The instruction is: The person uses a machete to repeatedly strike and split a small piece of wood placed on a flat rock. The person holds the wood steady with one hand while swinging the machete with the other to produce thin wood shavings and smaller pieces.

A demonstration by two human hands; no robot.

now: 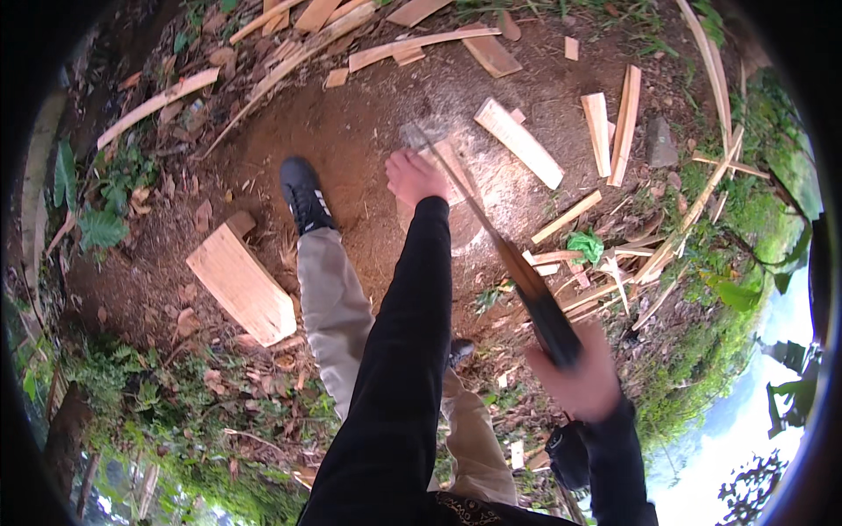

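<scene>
Long-bladed tool (531, 294), clasped in right hand (583, 377), slants forward-left, in view crossing pale wood piece (462, 167); left hand (417, 178) lies nearer that wood, grip indeterminable

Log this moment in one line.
Right hand: gripping long-bladed tool | left hand: near wood piece, contact unclear | nearby: pale plank

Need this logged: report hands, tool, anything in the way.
Right hand gripping long-bladed tool. Left hand beside wood piece, grip unclear. Possibly in the way: left hand, near tool's line.
</scene>
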